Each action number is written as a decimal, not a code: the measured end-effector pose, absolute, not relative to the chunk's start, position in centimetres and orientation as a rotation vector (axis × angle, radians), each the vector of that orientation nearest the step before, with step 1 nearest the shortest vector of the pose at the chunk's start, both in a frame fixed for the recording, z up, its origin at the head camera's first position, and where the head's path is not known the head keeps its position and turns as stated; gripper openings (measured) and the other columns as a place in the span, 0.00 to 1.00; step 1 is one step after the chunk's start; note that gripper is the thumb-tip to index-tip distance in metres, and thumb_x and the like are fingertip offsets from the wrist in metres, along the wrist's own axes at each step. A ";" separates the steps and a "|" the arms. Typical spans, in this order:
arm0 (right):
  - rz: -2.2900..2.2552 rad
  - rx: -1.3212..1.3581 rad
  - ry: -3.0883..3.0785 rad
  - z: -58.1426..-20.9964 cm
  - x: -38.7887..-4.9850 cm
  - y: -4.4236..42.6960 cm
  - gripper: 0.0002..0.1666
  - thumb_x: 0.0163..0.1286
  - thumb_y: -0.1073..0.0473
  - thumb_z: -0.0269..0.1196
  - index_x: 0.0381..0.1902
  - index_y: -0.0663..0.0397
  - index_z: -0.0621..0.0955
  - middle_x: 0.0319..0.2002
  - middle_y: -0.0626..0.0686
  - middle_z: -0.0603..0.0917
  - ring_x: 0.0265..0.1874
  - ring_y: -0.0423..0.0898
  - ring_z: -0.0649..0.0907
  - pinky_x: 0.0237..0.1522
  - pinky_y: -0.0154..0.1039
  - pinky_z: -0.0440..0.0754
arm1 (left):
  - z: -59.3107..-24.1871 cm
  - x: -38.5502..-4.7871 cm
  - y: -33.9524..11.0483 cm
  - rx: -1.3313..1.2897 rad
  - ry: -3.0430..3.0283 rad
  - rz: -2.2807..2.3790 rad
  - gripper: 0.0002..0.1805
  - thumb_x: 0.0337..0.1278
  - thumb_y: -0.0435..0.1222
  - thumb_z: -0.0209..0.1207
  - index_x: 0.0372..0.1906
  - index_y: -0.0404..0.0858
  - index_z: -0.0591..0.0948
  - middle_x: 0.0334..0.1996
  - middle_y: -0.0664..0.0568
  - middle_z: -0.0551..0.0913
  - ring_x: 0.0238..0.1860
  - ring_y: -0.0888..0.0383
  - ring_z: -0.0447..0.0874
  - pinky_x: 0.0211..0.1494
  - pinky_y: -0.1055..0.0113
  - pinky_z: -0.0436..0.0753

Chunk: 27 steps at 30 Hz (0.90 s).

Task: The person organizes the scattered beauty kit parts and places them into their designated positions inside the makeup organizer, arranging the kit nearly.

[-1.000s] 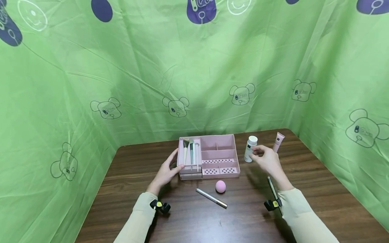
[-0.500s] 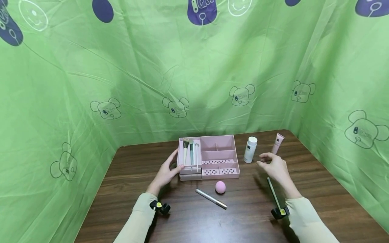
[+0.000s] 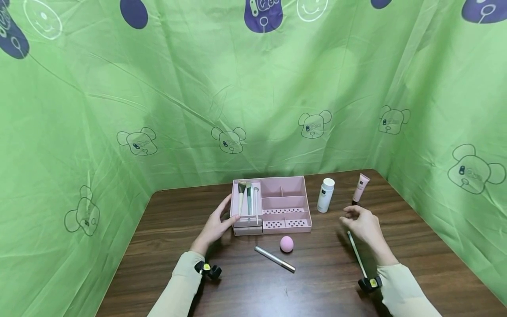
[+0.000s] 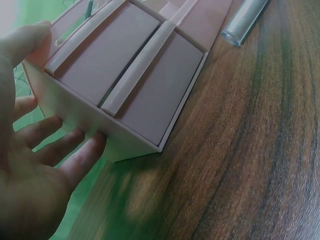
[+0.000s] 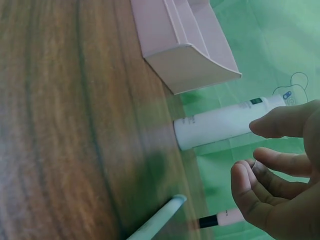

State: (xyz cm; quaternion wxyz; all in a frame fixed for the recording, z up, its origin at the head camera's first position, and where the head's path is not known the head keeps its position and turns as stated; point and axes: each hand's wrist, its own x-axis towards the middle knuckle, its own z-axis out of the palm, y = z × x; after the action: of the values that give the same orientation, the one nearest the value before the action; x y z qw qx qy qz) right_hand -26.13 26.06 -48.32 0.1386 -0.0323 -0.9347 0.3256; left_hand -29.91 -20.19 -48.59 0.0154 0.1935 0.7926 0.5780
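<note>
While the brown wood-grain surface (image 3: 222, 295) bears the pink compartmented box (image 3: 271, 187), touched by the spread fingers (image 4: 87, 154) of the left hand (image 3: 214, 225), the right hand (image 3: 365, 224), loosely curled and empty, has moved off the white cylindrical bottle (image 3: 325, 198), leaving it standing free.

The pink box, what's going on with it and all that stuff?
A person's left hand rests against the side of the pink box, which holds brushes. Their right hand hangs near the pink tube, holding nothing. The white bottle stands beside the box, and the pink ball and silver stick lie in front.
</note>
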 end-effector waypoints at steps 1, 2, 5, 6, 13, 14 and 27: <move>0.942 -0.092 -2.709 -48.5 -26.1 26.2 0.17 0.60 0.54 0.68 0.46 0.55 0.84 0.37 0.55 0.88 0.36 0.51 0.85 0.39 0.46 0.77 | -48.6 -29.9 -20.2 0.600 2.465 1.799 0.44 0.62 0.39 0.63 0.77 0.38 0.52 0.74 0.35 0.56 0.71 0.35 0.59 0.68 0.43 0.69; 0.942 -0.090 -2.715 -48.6 -26.0 26.3 0.18 0.60 0.54 0.68 0.46 0.56 0.83 0.37 0.56 0.88 0.36 0.51 0.85 0.40 0.47 0.77 | -48.6 -30.0 -20.2 0.599 2.461 1.801 0.44 0.62 0.39 0.63 0.77 0.39 0.52 0.74 0.36 0.57 0.71 0.35 0.59 0.68 0.43 0.69; 0.932 -0.088 -2.730 -49.1 -25.9 26.5 0.19 0.60 0.54 0.69 0.47 0.57 0.83 0.36 0.55 0.87 0.36 0.51 0.85 0.40 0.47 0.77 | -48.6 -29.9 -20.2 0.600 2.454 1.801 0.45 0.62 0.39 0.63 0.77 0.39 0.52 0.74 0.36 0.57 0.71 0.36 0.59 0.68 0.43 0.69; 0.927 -0.093 -2.734 -49.2 -25.9 26.6 0.19 0.60 0.54 0.69 0.47 0.57 0.83 0.36 0.55 0.87 0.36 0.51 0.84 0.40 0.47 0.77 | -48.6 -29.9 -20.2 0.603 2.452 1.802 0.45 0.62 0.39 0.63 0.78 0.39 0.52 0.74 0.36 0.57 0.71 0.36 0.59 0.68 0.43 0.69; 0.897 -0.118 -2.758 -49.9 -25.6 26.9 0.19 0.59 0.54 0.69 0.46 0.57 0.83 0.35 0.54 0.87 0.37 0.52 0.85 0.40 0.49 0.77 | -48.5 -29.9 -20.2 0.606 2.486 1.778 0.45 0.62 0.39 0.63 0.77 0.38 0.52 0.74 0.36 0.57 0.70 0.35 0.60 0.67 0.44 0.71; 0.894 -0.117 -2.758 -49.9 -25.6 27.0 0.19 0.59 0.54 0.69 0.46 0.57 0.83 0.35 0.54 0.87 0.36 0.52 0.85 0.40 0.49 0.77 | -48.5 -29.9 -20.2 0.603 2.488 1.776 0.45 0.62 0.39 0.63 0.77 0.38 0.52 0.74 0.36 0.58 0.70 0.35 0.60 0.67 0.44 0.71; 0.859 -0.099 -2.786 -51.1 -24.9 27.5 0.20 0.57 0.55 0.70 0.45 0.59 0.83 0.31 0.52 0.86 0.33 0.49 0.83 0.38 0.49 0.77 | -51.8 -31.8 -20.6 0.576 2.511 1.827 0.44 0.61 0.41 0.65 0.77 0.51 0.54 0.74 0.42 0.60 0.70 0.41 0.63 0.66 0.53 0.75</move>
State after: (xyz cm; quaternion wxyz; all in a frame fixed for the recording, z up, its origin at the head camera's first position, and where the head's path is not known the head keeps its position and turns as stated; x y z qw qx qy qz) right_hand -24.90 27.47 -51.10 0.1121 -0.0336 -0.9490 0.2926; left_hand -31.79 -20.59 -51.83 -0.0084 0.1822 0.7950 0.5785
